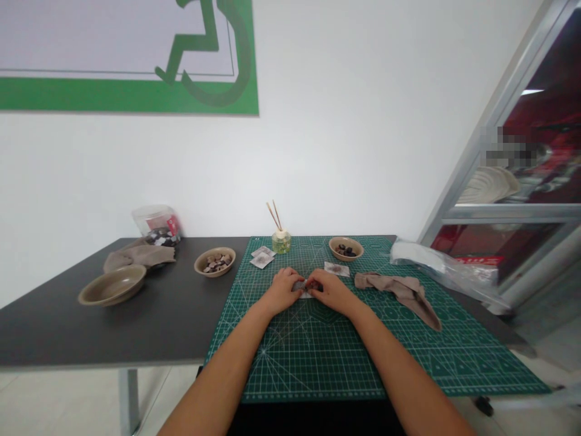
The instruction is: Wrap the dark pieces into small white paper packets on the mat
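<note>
In the head view, my left hand [287,289] and my right hand [325,286] meet over the middle of the green cutting mat [313,363]. Fingers of both are closed on a small whitish packet [305,294], mostly hidden by them; its contents cannot be made out. Just behind my right hand lies a similar flat packet [336,269] with dark print or contents. Two more pale packets [262,259] overlap beyond my left hand. Farther back on the right, a tan bowl [333,248] holds several dark, small pieces [345,250].
A reed diffuser [281,242] stands at the mat's back edge. To the right lie a crumpled brown cloth [399,290] and a clear plastic bag [445,266]. The dark table [181,330] bears another bowl of pieces [216,263], a larger bowl [111,287], a cloth [138,254] and a clear tub [157,224].
</note>
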`<state>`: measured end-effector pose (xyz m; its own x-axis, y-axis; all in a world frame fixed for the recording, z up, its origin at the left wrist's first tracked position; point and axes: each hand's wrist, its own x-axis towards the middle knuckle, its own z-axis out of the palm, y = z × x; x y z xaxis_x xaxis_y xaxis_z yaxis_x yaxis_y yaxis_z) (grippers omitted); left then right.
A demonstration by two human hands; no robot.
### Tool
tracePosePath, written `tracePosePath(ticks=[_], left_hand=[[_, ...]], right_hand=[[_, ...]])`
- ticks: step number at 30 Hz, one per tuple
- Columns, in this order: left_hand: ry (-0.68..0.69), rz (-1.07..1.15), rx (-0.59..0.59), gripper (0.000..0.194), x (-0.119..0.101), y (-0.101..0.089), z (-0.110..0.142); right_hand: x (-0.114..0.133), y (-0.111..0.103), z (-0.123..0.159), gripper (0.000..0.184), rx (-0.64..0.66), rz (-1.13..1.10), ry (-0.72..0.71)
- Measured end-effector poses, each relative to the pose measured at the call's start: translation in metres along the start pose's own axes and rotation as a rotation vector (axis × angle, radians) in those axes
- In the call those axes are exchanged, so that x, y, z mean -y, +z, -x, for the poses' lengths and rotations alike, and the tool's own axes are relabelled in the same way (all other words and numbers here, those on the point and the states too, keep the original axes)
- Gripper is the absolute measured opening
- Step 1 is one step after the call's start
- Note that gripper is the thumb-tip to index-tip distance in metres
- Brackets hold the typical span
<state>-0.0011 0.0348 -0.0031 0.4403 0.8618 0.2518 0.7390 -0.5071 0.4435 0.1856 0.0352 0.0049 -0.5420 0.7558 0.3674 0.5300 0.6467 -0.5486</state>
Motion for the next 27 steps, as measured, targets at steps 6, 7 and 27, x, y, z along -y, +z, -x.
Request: tracePosePath(ticks=[6,7,27], left_hand=[[-0.008,0.015,0.001,0.027,0.0013,0.0004,-0.0006],[-0.008,0.016,0.001,0.027,0.0015,0.0006,-0.0007],[-0.012,0.040,-0.022,0.027,0.0017,0.0021,-0.0003]], right_hand=[[-0.0017,-0.0031,0.0032,0.016,-0.032,0.027,0.008],[-0.0009,-0.0026,0.0032,0.016,-0.012,0.008,-0.014],[-0.0033,-0.0011,0.0013,0.015,-0.059,0.062,0.011]])
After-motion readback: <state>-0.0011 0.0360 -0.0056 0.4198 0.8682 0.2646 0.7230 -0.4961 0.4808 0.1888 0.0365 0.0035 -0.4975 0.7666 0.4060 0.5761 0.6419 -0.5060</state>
